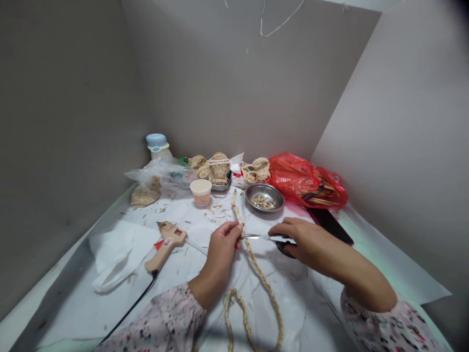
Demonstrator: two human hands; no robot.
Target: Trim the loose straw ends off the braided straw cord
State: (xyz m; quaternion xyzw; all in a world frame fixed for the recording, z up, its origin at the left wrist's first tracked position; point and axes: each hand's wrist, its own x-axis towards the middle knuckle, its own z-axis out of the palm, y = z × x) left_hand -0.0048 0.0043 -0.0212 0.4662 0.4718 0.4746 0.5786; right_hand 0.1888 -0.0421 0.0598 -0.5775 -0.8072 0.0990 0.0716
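Observation:
A long braided straw cord (264,279) runs from the middle of the table toward me and loops near the front edge. My left hand (224,243) pinches it between thumb and fingers, close to its far end. In my right hand (301,238) is a pair of black-handled scissors (261,237), with my fingers in the handles. The blades point left and their tips meet the cord just beside my left fingertips. Whether the blades are parted cannot be made out.
A glue gun (166,249) with a black cord lies left. Behind are a paper cup (201,192), a steel bowl (264,197) of straw scraps, woven straw pieces (219,168), a red plastic bag (304,178), a clear bag (164,171) and a blue-lidded bottle (157,145). Walls enclose the table.

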